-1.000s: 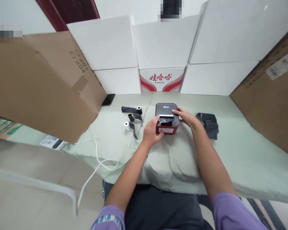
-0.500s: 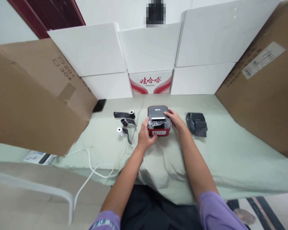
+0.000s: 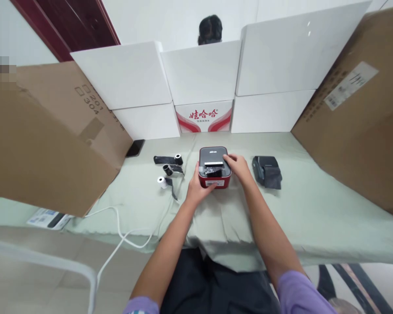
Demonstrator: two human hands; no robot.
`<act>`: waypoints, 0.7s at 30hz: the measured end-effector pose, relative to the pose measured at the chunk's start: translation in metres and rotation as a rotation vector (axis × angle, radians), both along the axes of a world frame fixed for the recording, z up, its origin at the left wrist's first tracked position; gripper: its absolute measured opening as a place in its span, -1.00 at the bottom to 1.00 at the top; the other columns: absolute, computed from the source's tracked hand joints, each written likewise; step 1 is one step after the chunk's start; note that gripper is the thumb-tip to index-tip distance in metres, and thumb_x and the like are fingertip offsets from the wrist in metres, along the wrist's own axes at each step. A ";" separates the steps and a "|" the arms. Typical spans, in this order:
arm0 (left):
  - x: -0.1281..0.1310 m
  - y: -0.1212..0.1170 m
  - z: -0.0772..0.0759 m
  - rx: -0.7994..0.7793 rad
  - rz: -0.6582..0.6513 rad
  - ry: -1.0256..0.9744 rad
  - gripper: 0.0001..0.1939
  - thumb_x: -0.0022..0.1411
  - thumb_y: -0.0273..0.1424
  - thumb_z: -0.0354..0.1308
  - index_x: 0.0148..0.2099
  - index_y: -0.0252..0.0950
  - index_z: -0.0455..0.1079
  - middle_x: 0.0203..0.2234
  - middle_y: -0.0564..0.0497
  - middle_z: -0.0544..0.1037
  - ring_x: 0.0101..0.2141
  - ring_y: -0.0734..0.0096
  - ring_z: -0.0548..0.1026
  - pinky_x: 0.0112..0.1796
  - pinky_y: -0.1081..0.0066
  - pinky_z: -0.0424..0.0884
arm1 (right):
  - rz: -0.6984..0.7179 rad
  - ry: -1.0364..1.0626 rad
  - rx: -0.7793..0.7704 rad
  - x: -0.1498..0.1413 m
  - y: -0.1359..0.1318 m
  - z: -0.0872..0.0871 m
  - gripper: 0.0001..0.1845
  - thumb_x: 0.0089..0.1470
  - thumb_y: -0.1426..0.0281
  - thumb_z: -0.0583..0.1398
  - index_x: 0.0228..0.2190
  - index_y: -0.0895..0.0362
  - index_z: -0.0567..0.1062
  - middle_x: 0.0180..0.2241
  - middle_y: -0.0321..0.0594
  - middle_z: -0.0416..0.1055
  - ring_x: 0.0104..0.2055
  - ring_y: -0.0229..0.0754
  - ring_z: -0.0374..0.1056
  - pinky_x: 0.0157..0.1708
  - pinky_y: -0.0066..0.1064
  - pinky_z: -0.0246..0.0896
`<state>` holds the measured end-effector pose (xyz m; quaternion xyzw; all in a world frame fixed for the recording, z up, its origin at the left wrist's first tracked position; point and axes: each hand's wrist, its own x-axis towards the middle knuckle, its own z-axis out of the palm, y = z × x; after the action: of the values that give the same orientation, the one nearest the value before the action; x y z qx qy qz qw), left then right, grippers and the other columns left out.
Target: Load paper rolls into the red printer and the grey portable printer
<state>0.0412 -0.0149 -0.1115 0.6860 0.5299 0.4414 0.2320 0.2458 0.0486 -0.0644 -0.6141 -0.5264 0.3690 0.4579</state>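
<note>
A red receipt printer (image 3: 215, 156) with a black lid sits on the cloth-covered table in front of me. A strip of dark paper (image 3: 214, 170) sticks out of its slot. My left hand (image 3: 198, 188) grips its left side, the thumb lying across the front. Around the back right corner is my right hand (image 3: 237, 165), its thumb resting on the lid's right edge. Left of the printer lie three small paper rolls: one at the back (image 3: 178, 159), one in the middle (image 3: 167, 169) and a white one in front (image 3: 162, 182), each with a dark strip unrolled.
A black portable printer (image 3: 267, 170) with dark paper hanging out is on the right. White boxes (image 3: 201, 72) wall off the back, with a person's head behind. Cardboard sheets stand left (image 3: 52, 144) and right (image 3: 356, 126). A phone (image 3: 135, 148) and white cable (image 3: 118, 218) lie left.
The view has shifted slightly. Both hands keep their hold on the printer, and my left thumb reaches a little further across its front.
</note>
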 end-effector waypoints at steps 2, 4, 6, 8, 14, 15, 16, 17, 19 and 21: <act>0.001 0.000 0.002 -0.006 0.015 -0.031 0.17 0.01 -0.09 0.48 0.50 -0.20 -0.07 0.23 -0.23 0.47 0.18 -0.02 0.50 0.13 0.07 0.47 | 0.044 0.026 0.021 -0.002 -0.006 0.003 -0.55 0.04 0.04 0.26 -0.19 0.12 0.64 -0.29 -0.14 0.63 -0.14 0.00 0.51 -0.22 -0.32 0.42; 0.004 0.000 0.008 0.006 0.030 -0.042 0.17 -0.02 -0.13 0.51 0.49 -0.19 -0.03 0.20 -0.21 0.51 0.15 -0.06 0.52 0.12 0.04 0.49 | 0.086 0.067 -0.002 -0.003 -0.008 0.008 -0.55 0.07 0.07 0.24 -0.15 0.11 0.64 -0.33 -0.19 0.62 -0.22 -0.04 0.50 -0.32 -0.35 0.39; 0.011 0.002 0.020 0.033 0.037 -0.025 0.17 -0.03 -0.18 0.53 0.49 -0.20 -0.02 0.21 -0.23 0.49 0.16 -0.11 0.50 0.12 0.01 0.49 | 0.105 0.087 -0.049 0.001 -0.005 0.016 -0.56 0.08 0.11 0.23 -0.12 0.12 0.63 -0.34 -0.20 0.61 -0.33 -0.09 0.47 -0.44 -0.39 0.32; 0.023 0.009 0.039 0.043 0.033 0.020 0.17 -0.02 -0.23 0.53 0.49 -0.24 -0.04 0.25 -0.27 0.45 0.18 -0.16 0.48 0.13 0.01 0.47 | 0.113 0.083 -0.076 0.012 0.005 0.025 -0.58 0.08 0.15 0.24 -0.12 0.13 0.63 -0.34 -0.18 0.60 -0.40 -0.13 0.42 -0.51 -0.41 0.25; 0.084 0.076 0.085 -0.008 -0.046 0.107 0.18 0.01 -0.37 0.49 0.51 -0.33 -0.12 0.25 -0.32 0.44 0.18 -0.16 0.48 0.13 0.02 0.45 | 0.053 0.160 0.014 0.067 0.059 0.046 -0.73 0.16 0.26 0.20 -0.18 0.12 0.58 -0.30 -0.19 0.61 -0.30 -0.15 0.48 -0.35 -0.41 0.37; 0.095 0.090 0.085 0.004 -0.074 0.095 0.20 -0.01 -0.39 0.49 0.52 -0.32 -0.13 0.26 -0.30 0.43 0.21 -0.13 0.46 0.15 0.06 0.43 | 0.019 0.148 0.026 0.076 0.069 0.047 -0.75 0.16 0.26 0.20 -0.20 0.11 0.58 -0.31 -0.20 0.60 -0.28 -0.14 0.48 -0.34 -0.41 0.38; 0.105 0.104 0.083 0.015 -0.102 0.076 0.21 -0.02 -0.39 0.50 0.52 -0.30 -0.14 0.27 -0.27 0.42 0.23 -0.09 0.44 0.17 0.09 0.41 | -0.021 0.120 0.034 0.086 0.077 0.048 -0.77 0.17 0.25 0.20 -0.21 0.10 0.57 -0.33 -0.21 0.59 -0.28 -0.14 0.46 -0.33 -0.41 0.37; 0.114 0.116 0.079 0.017 -0.128 0.052 0.21 -0.02 -0.39 0.50 0.52 -0.28 -0.13 0.27 -0.25 0.43 0.23 -0.06 0.44 0.18 0.12 0.40 | -0.062 0.085 0.036 0.094 0.086 0.049 -0.79 0.17 0.26 0.19 -0.23 0.09 0.56 -0.35 -0.21 0.58 -0.30 -0.15 0.44 -0.34 -0.41 0.35; 0.130 0.137 0.069 -0.008 -0.172 -0.010 0.18 -0.01 -0.37 0.51 0.51 -0.26 -0.09 0.21 -0.20 0.50 0.18 0.02 0.49 0.15 0.18 0.42 | -0.112 0.012 0.035 0.108 0.100 0.048 -0.79 0.18 0.30 0.17 -0.22 0.13 0.55 -0.38 -0.20 0.55 -0.33 -0.18 0.39 -0.32 -0.41 0.31; 0.141 0.150 0.058 -0.051 -0.198 -0.062 0.10 0.01 -0.33 0.51 0.47 -0.25 -0.01 0.13 -0.15 0.57 0.11 0.08 0.55 0.10 0.23 0.45 | -0.112 -0.035 0.035 0.116 0.111 0.046 -0.78 0.20 0.37 0.14 -0.19 0.19 0.54 -0.40 -0.20 0.53 -0.34 -0.23 0.33 -0.26 -0.41 0.27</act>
<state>0.1823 0.1353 -0.0533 0.7148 0.4632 0.4239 0.3081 0.3619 0.1594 -0.0185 -0.6410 -0.5054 0.3227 0.4791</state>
